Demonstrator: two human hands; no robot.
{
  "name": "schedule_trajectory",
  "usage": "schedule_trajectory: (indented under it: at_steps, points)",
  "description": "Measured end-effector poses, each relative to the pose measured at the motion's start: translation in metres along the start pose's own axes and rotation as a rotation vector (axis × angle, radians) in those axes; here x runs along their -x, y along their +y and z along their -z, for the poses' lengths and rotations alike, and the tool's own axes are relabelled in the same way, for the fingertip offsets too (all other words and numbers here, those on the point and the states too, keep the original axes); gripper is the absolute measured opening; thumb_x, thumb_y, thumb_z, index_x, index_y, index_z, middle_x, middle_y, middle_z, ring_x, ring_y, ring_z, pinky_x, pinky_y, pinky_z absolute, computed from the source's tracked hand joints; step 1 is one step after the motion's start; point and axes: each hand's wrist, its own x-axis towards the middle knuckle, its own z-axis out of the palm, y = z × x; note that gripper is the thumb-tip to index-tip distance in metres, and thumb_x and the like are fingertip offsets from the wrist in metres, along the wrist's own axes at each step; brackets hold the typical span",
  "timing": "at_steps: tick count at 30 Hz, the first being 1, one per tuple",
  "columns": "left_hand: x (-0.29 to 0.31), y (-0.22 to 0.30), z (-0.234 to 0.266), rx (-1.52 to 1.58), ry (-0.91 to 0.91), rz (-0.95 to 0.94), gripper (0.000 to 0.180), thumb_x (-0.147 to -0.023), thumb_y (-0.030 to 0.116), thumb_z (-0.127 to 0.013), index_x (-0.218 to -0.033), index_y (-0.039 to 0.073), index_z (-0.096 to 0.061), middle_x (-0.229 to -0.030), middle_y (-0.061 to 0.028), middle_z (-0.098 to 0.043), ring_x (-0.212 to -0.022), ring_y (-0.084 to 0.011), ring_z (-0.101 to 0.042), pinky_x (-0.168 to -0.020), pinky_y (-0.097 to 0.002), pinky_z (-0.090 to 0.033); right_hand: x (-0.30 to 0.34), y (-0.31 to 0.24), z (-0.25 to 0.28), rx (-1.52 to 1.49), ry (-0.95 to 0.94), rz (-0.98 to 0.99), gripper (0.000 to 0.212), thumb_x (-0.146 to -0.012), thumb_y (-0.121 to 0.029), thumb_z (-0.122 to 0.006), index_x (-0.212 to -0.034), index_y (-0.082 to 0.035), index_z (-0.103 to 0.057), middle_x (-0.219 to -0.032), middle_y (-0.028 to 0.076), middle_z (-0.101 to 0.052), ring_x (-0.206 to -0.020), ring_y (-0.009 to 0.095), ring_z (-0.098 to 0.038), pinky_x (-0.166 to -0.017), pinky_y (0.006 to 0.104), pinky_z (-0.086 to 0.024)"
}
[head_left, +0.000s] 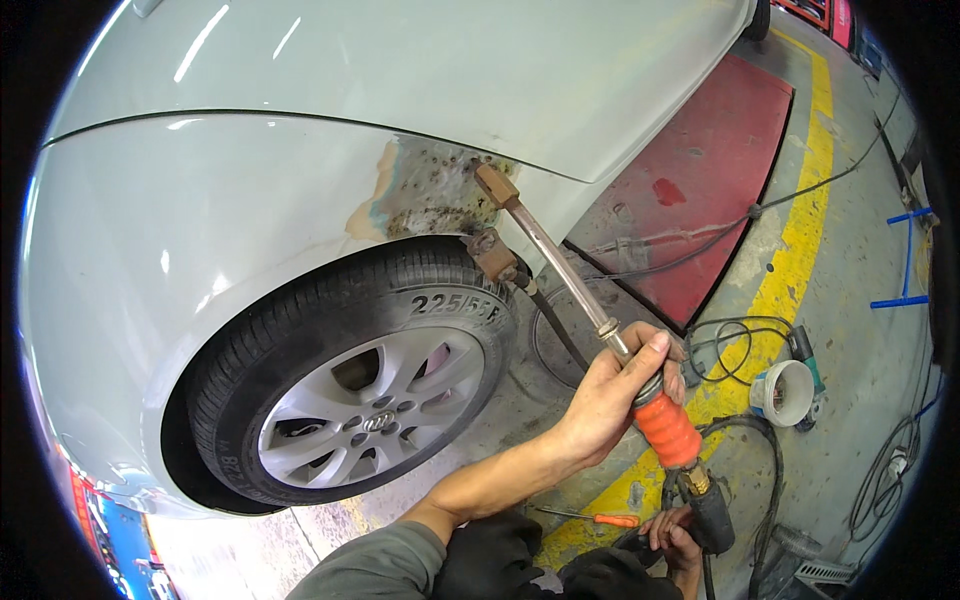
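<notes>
- Tool with a long metal rod point(570, 265) and a ribbed orange grip point(668, 434) slants across the middle of the view; its copper-coloured tip point(496, 186) is at the right side of a bare patch point(430, 190), and whether it touches the metal cannot be told.
- Left hand point(625, 385) is closed around the tool where the rod meets the grip, thumb pointing up along the rod.
- Right hand point(675, 532) sits lower, fingers curled, just beside the black connector point(710, 515) at the tool's rear; whether it grips anything cannot be told.
- Copper-coloured block point(492, 254) sits at the wheel-arch edge below the tip, with a black cable point(556, 325) running down from it.
- Bare patch is dark-spotted, bordered in tan and bluish layers, on the pale car panel point(240, 215) above the tyre point(290, 315) and silver wheel point(375, 410).
- Screwdriver point(612, 520) with an orange handle lies near the right hand.
- White tub point(783, 393) stands right of the grip, beside a green power tool point(803, 350).
- Red panel point(690, 180) lies on the floor next to a yellow stripe point(800, 240).
</notes>
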Motion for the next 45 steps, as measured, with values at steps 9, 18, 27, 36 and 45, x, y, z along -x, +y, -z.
schedule_trajectory:
  at_steps: [9,18,27,36,45]
  points:
    - [0.001,0.002,0.002,0.014,-0.011,0.012,0.023,-0.113,0.026,-0.052,-0.107,0.004,-0.054,-0.082,-0.0038,-0.059,-0.081,-0.0164,-0.059,-0.081,-0.0363,-0.052,-0.001,-0.003,-0.001,0.069,-0.027,-0.003,0.037,-0.093,-0.034,-0.076,-0.077,-0.006,-0.056,-0.063,0.007,-0.055,-0.062,0.024,-0.061,-0.084,0.0492,-0.055]
    - [0.003,0.007,0.003,0.063,-0.048,0.064,0.022,-0.113,0.026,-0.053,-0.107,0.005,-0.054,-0.076,-0.0032,-0.057,-0.075,-0.0162,-0.057,-0.077,-0.0353,-0.051,0.001,-0.002,0.001,0.112,-0.007,-0.008,0.037,-0.093,-0.034,-0.076,-0.078,-0.006,-0.057,-0.064,0.008,-0.055,-0.063,0.024,-0.062,-0.084,0.0494,-0.055]
    - [0.007,0.007,0.006,0.043,-0.002,0.059,0.023,-0.112,0.027,-0.055,-0.106,0.005,-0.056,-0.076,-0.0039,-0.057,-0.074,-0.0169,-0.057,-0.074,-0.0352,-0.050,0.001,0.006,0.008,0.152,-0.037,-0.015,0.038,-0.093,-0.035,-0.076,-0.078,-0.006,-0.057,-0.064,0.008,-0.056,-0.063,0.025,-0.062,-0.085,0.0495,-0.054]
    - [-0.011,0.042,0.016,0.071,0.018,0.018,0.022,-0.105,0.029,-0.064,-0.108,0.009,-0.056,-0.081,-0.0046,-0.061,-0.082,-0.0214,-0.062,-0.086,-0.0416,-0.052,0.001,0.002,0.011,0.157,-0.037,-0.001,0.038,-0.094,-0.037,-0.075,-0.077,-0.006,-0.058,-0.066,0.008,-0.057,-0.064,0.025,-0.062,-0.085,0.0497,-0.054]
    - [0.016,-0.026,0.008,0.060,-0.087,-0.103,0.040,-0.092,0.016,-0.082,-0.118,0.009,-0.052,-0.087,0.0000,-0.060,-0.081,-0.0149,-0.066,-0.076,-0.0343,-0.055,0.027,0.005,0.049,0.168,0.051,-0.202,0.037,-0.094,-0.037,-0.076,-0.079,-0.005,-0.064,-0.066,0.008,-0.059,-0.062,0.026,-0.063,-0.077,0.0476,-0.056]
